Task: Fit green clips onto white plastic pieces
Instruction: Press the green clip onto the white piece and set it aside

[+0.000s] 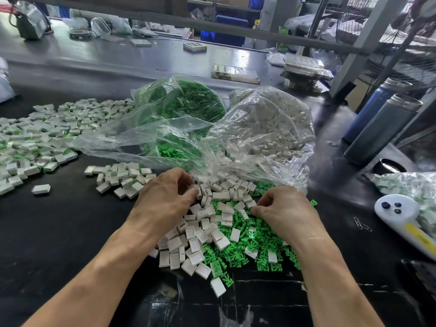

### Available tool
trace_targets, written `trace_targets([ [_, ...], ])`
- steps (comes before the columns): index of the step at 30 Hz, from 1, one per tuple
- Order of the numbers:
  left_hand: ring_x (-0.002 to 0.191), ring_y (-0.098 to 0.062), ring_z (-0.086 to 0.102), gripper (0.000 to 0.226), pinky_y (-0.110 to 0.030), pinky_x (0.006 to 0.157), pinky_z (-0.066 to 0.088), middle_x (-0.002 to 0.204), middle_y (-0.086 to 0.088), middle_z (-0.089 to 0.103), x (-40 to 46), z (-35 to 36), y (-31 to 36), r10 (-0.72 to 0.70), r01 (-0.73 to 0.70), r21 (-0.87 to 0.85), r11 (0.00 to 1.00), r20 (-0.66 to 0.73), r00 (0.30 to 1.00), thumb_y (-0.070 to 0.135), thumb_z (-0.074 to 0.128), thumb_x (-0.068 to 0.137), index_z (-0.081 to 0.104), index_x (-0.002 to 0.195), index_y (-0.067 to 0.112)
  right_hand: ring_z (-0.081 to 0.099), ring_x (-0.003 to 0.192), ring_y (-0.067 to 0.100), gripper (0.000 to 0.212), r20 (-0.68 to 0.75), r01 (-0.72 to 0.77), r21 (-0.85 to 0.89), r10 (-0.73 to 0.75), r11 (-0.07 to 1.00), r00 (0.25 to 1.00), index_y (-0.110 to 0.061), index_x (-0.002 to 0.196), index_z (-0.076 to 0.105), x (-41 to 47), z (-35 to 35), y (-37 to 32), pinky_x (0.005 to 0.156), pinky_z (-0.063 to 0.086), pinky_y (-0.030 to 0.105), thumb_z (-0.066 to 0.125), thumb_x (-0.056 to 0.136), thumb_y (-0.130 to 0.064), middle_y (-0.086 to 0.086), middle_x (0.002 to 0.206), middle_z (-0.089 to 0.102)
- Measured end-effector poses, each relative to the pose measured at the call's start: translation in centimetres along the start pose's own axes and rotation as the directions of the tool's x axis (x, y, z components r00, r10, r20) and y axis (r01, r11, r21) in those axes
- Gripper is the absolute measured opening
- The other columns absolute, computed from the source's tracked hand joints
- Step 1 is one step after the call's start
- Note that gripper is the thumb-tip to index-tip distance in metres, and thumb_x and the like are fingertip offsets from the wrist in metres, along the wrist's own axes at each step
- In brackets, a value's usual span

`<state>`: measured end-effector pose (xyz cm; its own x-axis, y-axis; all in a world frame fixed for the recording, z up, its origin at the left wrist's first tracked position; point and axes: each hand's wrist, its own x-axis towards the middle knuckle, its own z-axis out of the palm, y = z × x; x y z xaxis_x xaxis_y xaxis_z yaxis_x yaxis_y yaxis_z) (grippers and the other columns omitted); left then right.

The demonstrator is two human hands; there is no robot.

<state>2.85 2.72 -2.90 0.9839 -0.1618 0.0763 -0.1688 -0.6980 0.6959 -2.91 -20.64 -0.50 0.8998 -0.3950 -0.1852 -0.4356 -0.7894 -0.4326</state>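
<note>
Worktop (59, 232): mixed heap of white pieces (195, 246) and green clips (257, 246). Left hand (165, 197) and right hand (283, 211) curled over heap; what each grasps cannot be told.

I note the desk (59, 223) has a black, smooth surface with a dull sheen, scuffed and taped with clear film along its near edge. The white plastic pieces (195, 232) look moulded, matt and smooth-faced. The green clips (254, 246) are a bright, slightly glossy plastic. Both bags, the green-filled bag (179, 107) and the white-filled bag (266, 128), are thin clear film, crinkled and shiny. I see two cylinders (379, 128) at right with a brushed, satin metal finish. A white handheld device (398, 213) appears as smooth glossy plastic.
</note>
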Motion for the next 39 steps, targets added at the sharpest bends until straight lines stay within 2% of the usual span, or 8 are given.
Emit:
trace_targets([
  [2,0.08,0.002,0.068,0.015,-0.016,0.068,0.052,0.09,0.016,0.07,0.0,0.0,-0.1,0.02,-0.019,-0.042,0.999,0.002,1.0,0.039,0.072,0.094,0.059,0.101,0.038,0.066,0.089,0.012,0.019,-0.008,0.0,-0.024,0.0,1.0,1.0,-0.031,0.086,0.073,0.1,0.1,-0.1,0.09,0.058,0.041,0.08,0.087,-0.048,-0.011,0.092,0.07],
  [8,0.083,0.011,0.067,0.028,-0.011,0.071,0.056,0.091,0.017,0.071,-0.3,0.1,0.3,0.075,-0.081,-0.205,0.975,-0.035,0.997,0.029,0.079,0.089,0.059,0.099,0.045,0.065,0.085,0.011,0.021,-0.015,0.0,0.025,0.0,1.0,1.0,-0.029,0.079,0.068,0.0,0.2,-0.2,0.088,0.059,0.043,0.08,0.088,-0.043,-0.011,0.088,0.069],
  [13,0.083,-0.002,0.073,0.023,-0.025,0.078,0.063,0.091,0.014,0.074,-0.4,0.1,0.5,0.1,-0.109,-0.333,0.937,-0.044,0.994,0.025,0.079,0.088,0.069,0.105,0.035,0.067,0.081,0.011,0.017,-0.073,0.058,0.209,-0.043,0.976,0.996,-0.028,0.081,0.069,-0.2,0.3,0.2,0.081,0.06,0.04,0.079,0.09,-0.039,-0.009,0.083,0.071],
  [15,0.085,-0.006,0.073,0.021,-0.028,0.079,0.063,0.092,0.015,0.075,-0.5,0.1,0.6,0.12,-0.124,-0.389,0.913,-0.036,0.992,0.026,0.079,0.088,0.071,0.106,0.034,0.07,0.078,0.011,0.016,-0.115,0.096,0.4,-0.054,0.911,0.992,-0.026,0.083,0.071,-0.2,0.0,0.1,0.071,0.057,0.031,0.081,0.089,-0.037,-0.007,0.08,0.073],
  [19,0.092,-0.008,0.072,0.024,-0.024,0.081,0.061,0.1,0.017,0.075,-0.7,0.3,1.2,0.177,-0.161,-0.483,0.861,-0.013,0.984,0.028,0.078,0.086,0.072,0.108,0.035,0.069,0.066,0.005,0.015,-0.105,0.17,0.751,-0.139,0.638,0.985,-0.024,0.095,0.074,-0.7,0.1,-0.8,0.06,0.052,0.016,0.084,0.084,-0.026,-0.006,0.081,0.077],
  [21,0.091,-0.006,0.071,0.024,-0.022,0.08,0.06,0.101,0.017,0.075,-0.9,0.4,1.5,0.197,-0.175,-0.494,0.852,-0.006,0.98,0.031,0.077,0.085,0.073,0.108,0.036,0.065,0.062,0.006,0.017,-0.107,0.193,0.834,-0.192,0.518,0.976,-0.02,0.1,0.075,-1.2,0.5,-1.5,0.055,0.05,0.017,0.083,0.085,-0.02,-0.002,0.079,0.076],
  [24,0.088,-0.003,0.07,0.024,-0.016,0.076,0.056,0.098,0.017,0.075,-1.0,0.6,1.8,0.227,-0.206,-0.486,0.849,-0.016,0.974,0.025,0.079,0.086,0.074,0.108,0.034,0.066,0.062,0.01,0.012,-0.111,0.206,0.881,-0.237,0.426,0.965,-0.014,0.099,0.077,-1.9,1.2,-2.6,0.052,0.051,0.02,0.08,0.088,-0.012,0.005,0.079,0.076],
  [39,0.087,-0.013,0.073,0.018,-0.022,0.077,0.058,0.095,0.006,0.077,-1.1,0.9,1.9,0.24,-0.209,-0.569,0.795,-0.022,0.971,0.027,0.08,0.082,0.075,0.1,0.027,0.062,0.057,0.015,0.005,-0.112,0.223,0.869,-0.263,0.442,0.958,-0.013,0.096,0.077,-2.1,2.4,-3.2,0.054,0.051,0.022,0.078,0.092,-0.015,0.005,0.074,0.074],
])
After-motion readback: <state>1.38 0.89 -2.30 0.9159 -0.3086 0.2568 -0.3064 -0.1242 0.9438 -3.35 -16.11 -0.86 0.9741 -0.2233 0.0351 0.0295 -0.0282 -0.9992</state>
